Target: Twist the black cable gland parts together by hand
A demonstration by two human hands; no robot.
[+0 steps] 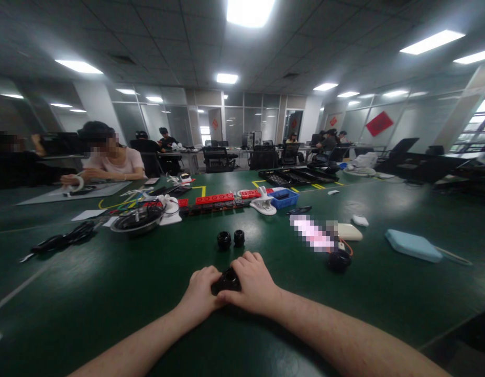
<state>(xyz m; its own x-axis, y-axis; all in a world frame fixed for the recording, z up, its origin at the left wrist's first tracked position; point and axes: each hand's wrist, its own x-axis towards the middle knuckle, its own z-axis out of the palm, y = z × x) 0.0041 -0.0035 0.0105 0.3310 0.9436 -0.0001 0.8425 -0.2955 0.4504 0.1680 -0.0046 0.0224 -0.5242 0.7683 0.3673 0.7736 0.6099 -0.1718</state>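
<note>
Both of my hands are closed around a black round fitting [229, 280] with a hole in its top, just above or on the green table. My left hand [203, 288] grips its left side. Over its right side and rim wraps my right hand [254, 280], thumb toward me. The fitting's lower part is hidden by my fingers. Just beyond stand two smaller black round pieces, one on the left [224, 240] and one on the right [239, 238], each with an opening on top. Neither hand touches them.
Further back lie a row of red blocks [215, 199], a blue bin [285, 199], a white stand [264, 203] and a dark round dish [136, 220]. A black roll [339, 260] and a light-blue case [413, 244] lie right. Another person [117, 159] works at the left.
</note>
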